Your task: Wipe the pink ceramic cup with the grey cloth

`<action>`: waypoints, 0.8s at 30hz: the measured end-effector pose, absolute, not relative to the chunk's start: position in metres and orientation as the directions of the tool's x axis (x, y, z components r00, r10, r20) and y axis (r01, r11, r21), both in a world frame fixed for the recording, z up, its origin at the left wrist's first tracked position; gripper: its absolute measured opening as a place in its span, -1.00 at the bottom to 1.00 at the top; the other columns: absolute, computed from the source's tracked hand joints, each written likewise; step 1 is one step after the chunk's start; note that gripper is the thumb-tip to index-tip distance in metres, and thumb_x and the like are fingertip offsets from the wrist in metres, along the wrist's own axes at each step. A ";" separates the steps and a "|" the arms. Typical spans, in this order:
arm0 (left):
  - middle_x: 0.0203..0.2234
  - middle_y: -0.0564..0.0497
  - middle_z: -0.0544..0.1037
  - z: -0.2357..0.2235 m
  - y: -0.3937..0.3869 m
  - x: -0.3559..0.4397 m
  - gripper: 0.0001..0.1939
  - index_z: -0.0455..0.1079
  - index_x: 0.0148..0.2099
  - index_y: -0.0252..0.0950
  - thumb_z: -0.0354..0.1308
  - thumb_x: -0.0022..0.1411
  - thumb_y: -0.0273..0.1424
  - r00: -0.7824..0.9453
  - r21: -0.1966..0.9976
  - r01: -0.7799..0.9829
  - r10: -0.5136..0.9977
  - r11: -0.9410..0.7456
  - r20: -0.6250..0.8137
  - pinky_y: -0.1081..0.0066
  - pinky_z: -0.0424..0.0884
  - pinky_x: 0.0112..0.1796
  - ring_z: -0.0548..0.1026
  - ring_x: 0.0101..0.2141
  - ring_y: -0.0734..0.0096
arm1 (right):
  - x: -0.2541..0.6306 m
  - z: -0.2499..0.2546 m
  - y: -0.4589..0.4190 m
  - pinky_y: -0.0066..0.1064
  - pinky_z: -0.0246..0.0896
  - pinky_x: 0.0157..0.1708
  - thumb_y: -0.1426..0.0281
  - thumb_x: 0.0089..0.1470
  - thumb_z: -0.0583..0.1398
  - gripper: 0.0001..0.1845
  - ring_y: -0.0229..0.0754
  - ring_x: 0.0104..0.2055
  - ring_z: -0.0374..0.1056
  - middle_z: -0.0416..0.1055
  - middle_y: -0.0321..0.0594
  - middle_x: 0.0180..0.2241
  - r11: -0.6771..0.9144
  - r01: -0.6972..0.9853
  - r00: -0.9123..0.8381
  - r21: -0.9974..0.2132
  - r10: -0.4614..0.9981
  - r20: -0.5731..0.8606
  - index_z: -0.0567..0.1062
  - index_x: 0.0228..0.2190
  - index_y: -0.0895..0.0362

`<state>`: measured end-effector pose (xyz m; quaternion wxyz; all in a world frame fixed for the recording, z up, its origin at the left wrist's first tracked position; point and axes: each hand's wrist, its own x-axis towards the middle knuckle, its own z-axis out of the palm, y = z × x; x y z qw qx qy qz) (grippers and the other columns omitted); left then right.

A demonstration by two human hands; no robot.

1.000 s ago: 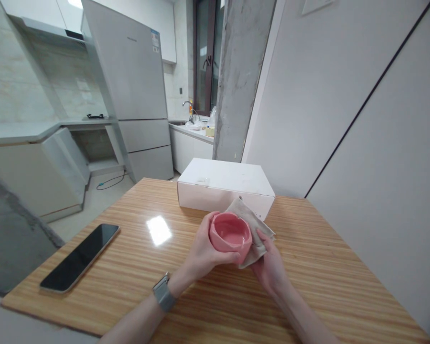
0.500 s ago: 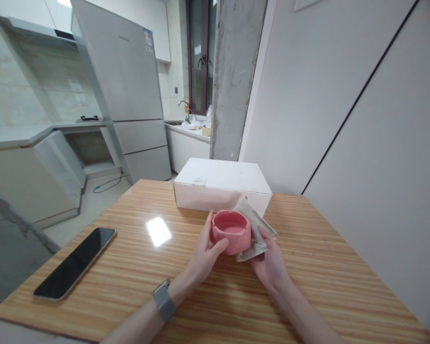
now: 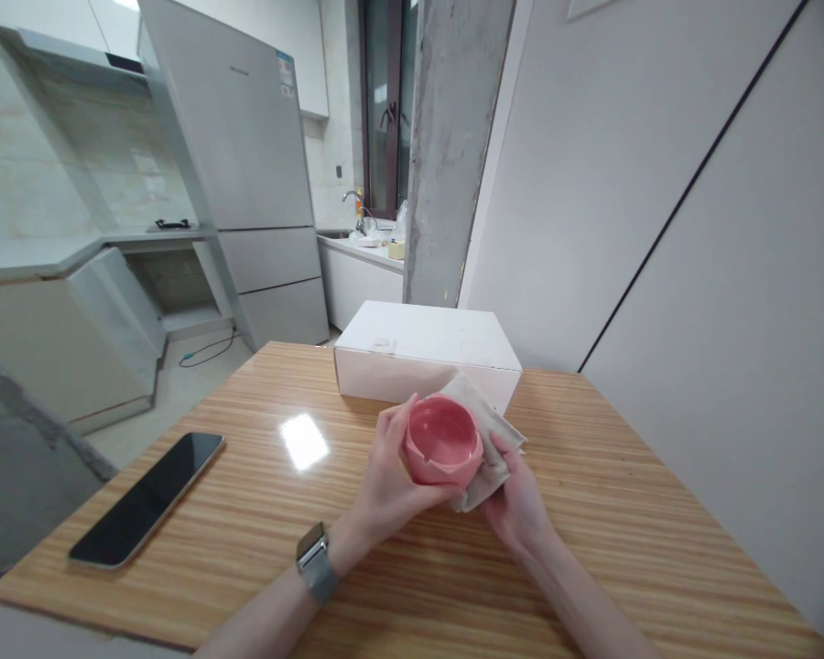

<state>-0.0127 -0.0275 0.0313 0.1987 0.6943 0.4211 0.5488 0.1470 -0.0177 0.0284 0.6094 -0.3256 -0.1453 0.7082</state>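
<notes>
A pink ashtray (image 3: 443, 434), round inside with notches in its faceted rim, is gripped from the left by my left hand (image 3: 391, 476). Its opening tilts toward me, and the thumb lies along the near side. My right hand (image 3: 518, 499) is closed on a folded grey-beige cloth (image 3: 489, 423), thumb on top and the other fingers mostly hidden below. The cloth touches the ashtray's right side. Both are held over the wooden table, in front of a white box.
The white box (image 3: 426, 331) stands at the back of the wooden table (image 3: 618, 513). A black phone (image 3: 147, 499) lies near the left edge. Beyond are a fridge (image 3: 237, 137), a sink counter (image 3: 367, 252) and a cable on the floor; a white wall borders the right.
My left hand has turned the ashtray so its opening faces me more, with the thumb now further along its near side. The cloth has shifted slightly left with my right hand.
</notes>
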 end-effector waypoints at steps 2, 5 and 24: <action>0.07 -0.09 0.20 0.031 -0.028 -0.012 0.11 -0.03 0.27 -0.14 0.47 -0.29 -0.28 0.032 0.703 0.376 0.767 -0.604 0.641 0.10 0.26 0.07 0.24 0.07 0.11 | 0.147 0.027 -0.017 -0.28 0.37 -0.12 0.33 0.05 0.15 -0.72 -0.07 -0.16 0.46 0.58 -0.19 -0.31 -0.237 -0.772 -0.066 -0.590 0.953 -0.296 0.56 -0.24 0.18; 0.09 -0.11 0.17 0.030 -0.031 -0.009 0.08 -0.01 0.26 -0.15 0.47 -0.28 -0.26 0.078 0.641 0.376 0.712 -0.669 0.697 0.08 0.24 0.10 0.21 0.11 0.07 | 0.148 0.027 -0.015 -0.28 0.35 -0.10 0.33 0.06 0.13 -0.73 -0.08 -0.15 0.46 0.58 -0.19 -0.33 -0.247 -0.774 -0.078 -0.583 0.951 -0.301 0.56 -0.28 0.19; 0.08 -0.10 0.14 0.030 -0.032 -0.007 0.18 -0.11 0.31 -0.12 0.47 -0.30 -0.29 0.111 0.717 0.355 0.789 -0.600 0.605 0.10 0.25 0.10 0.20 0.10 0.08 | 0.141 0.034 -0.027 -0.26 0.21 0.03 0.22 0.13 0.13 -0.63 -0.09 -0.03 0.39 0.53 -0.18 -0.14 -0.290 -0.756 -0.222 -0.587 0.957 -0.186 0.50 -0.10 0.16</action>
